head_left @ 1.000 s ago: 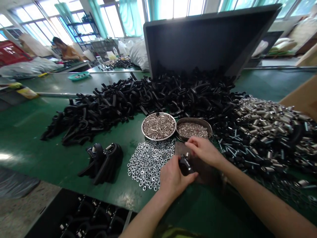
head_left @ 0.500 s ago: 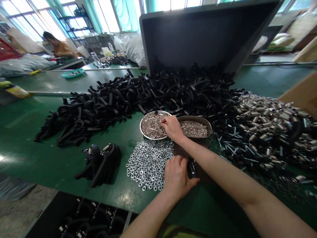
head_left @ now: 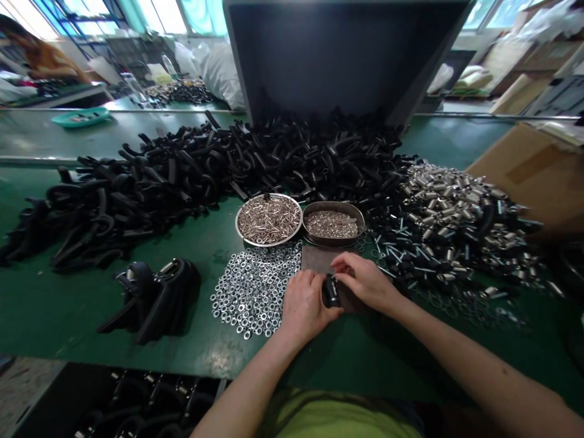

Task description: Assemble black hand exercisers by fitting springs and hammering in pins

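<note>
My left hand is wrapped round a black curved part and steadies it on a brown mat. Over the top end of this part, the thumb and fingers of my right hand are pinched together. Whatever lies between them is too small to make out. Beyond my hands stand a round metal dish of thin metal pins and an oval metal tin of small metal pieces. Silver ring-shaped nuts or washers lie spread just left of my left hand.
Black curved parts form a long heap across the back, before a big dark bin. At right lie silver cylinders, bolts and a carton. Two black assemblies stand at left. Another person sits far left.
My right hand has left the pin dish and come back toward me to the black part. My left hand still holds that part. The view has shifted to the right.
</note>
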The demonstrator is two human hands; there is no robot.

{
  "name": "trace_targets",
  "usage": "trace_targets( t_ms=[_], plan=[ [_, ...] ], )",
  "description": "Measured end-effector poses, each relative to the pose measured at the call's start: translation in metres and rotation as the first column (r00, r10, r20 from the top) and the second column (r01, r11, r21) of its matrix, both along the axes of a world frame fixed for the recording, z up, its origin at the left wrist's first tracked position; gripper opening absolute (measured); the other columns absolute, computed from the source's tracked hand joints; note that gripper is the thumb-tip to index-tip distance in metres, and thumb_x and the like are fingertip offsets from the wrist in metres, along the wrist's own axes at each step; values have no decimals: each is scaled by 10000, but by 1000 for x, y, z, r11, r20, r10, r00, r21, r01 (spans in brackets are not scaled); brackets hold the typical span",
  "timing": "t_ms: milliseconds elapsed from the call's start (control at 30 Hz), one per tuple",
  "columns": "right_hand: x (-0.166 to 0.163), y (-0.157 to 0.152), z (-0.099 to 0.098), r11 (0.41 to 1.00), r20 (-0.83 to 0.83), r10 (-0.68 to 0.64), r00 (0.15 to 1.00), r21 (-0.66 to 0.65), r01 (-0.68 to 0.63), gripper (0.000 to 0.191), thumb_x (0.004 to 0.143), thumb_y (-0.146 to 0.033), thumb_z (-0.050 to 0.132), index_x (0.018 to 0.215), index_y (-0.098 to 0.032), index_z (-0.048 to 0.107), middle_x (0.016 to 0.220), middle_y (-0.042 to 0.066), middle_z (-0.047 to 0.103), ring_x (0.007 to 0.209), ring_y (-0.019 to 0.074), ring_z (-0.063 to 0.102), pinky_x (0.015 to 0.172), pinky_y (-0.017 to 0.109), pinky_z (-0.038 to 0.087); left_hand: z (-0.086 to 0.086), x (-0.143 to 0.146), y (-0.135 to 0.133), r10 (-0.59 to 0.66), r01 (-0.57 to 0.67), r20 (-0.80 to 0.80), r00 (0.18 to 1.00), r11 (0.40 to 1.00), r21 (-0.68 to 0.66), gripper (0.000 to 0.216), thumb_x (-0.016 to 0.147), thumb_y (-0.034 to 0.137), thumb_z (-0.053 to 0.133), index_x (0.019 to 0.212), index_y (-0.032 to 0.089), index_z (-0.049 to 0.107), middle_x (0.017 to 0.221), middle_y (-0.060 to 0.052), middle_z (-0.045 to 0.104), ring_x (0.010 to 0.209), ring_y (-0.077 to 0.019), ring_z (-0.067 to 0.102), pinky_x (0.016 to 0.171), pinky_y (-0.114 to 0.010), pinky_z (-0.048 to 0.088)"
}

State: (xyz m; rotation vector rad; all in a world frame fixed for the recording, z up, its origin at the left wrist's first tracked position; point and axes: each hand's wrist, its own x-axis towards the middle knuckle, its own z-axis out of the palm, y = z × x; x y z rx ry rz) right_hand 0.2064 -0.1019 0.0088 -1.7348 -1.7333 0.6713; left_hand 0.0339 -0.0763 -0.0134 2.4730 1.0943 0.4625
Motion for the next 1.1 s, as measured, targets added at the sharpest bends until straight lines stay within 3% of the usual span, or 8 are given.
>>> trace_targets(
  t_ms=[133, 267, 333, 467, 633, 833, 967, 1100],
  plan=[
    [-11, 3, 3, 995, 173, 80, 982, 42, -88, 283, 738, -10, 475, 965, -162, 548, 816, 42, 586, 761, 167, 554, 694, 287, 444, -1, 0, 0, -5, 5, -9, 1000, 1000, 14, 510, 584, 444, 767, 980, 186, 574, 964, -63, 588, 926, -256, 531, 809, -389, 425],
    [-22, -6, -4, 938, 477, 237, 846, 113, -327, 170, 833, -81, 444, 880, -140, 596, 789, 93, 596, 783, 221, 520, 688, 339, 428, -2, 1, -1, 5, -4, -25, 1000, 999, 43, 415, 625, 438, 733, 901, 179, 564, 911, -64, 584, 899, -257, 531, 802, -403, 422],
    [-24, -14, -11, 915, 556, 229, 799, 156, -371, 208, 882, -130, 414, 889, -137, 621, 794, 109, 620, 780, 229, 521, 704, 357, 424, -2, 1, -2, 10, -8, -35, 999, 998, 57, 354, 648, 409, 717, 863, 176, 559, 880, -65, 583, 883, -257, 530, 793, -406, 419],
    [-12, -15, -9, 941, 431, 162, 888, 203, -270, 241, 907, -184, 415, 1018, -177, 629, 880, 92, 664, 833, 207, 566, 759, 338, 433, -2, -2, -3, -16, 15, 17, 1000, 999, 49, 564, 635, 412, 741, 1101, 180, 522, 980, -72, 594, 927, -261, 524, 816, -409, 412],
    [24, 40, 18, 995, 434, -98, 896, 58, 81, 199, 902, -209, 466, 956, -197, 657, 983, 66, 672, 955, 191, 578, 835, 299, 430, -2, -4, -4, -108, 108, -1, 994, 993, 55, 655, 705, 422, 702, 1287, 263, 447, 1047, -62, 579, 968, -256, 511, 846, -411, 409],
    [49, 110, 11, 978, 533, 11, 846, -182, 102, 58, 734, -212, 711, 773, -184, 680, 818, 50, 677, 874, 208, 615, 775, 315, 468, -2, -4, -4, -124, 125, -28, 992, 991, 55, 668, 715, 426, 698, 1306, 248, 444, 1078, -72, 591, 985, -261, 507, 860, -422, 414],
    [49, 116, 5, 961, 551, 34, 834, -247, 124, 200, 878, -346, 572, 912, -158, 631, 953, 39, 646, 869, 160, 609, 792, 363, 495, -1, -6, -3, -133, 134, -28, 991, 990, 50, 681, 710, 420, 703, 1314, 255, 435, 1103, -68, 587, 996, -259, 507, 867, -421, 417],
    [51, 111, 4, 966, 531, -22, 847, -207, 155, 146, 870, -279, 570, 870, -154, 646, 916, 58, 666, 870, 177, 614, 793, 350, 475, -1, -5, -2, -136, 136, -14, 991, 990, 42, 666, 702, 391, 703, 1302, 238, 459, 1087, -72, 593, 988, -261, 512, 856, -411, 434]
  ],
)
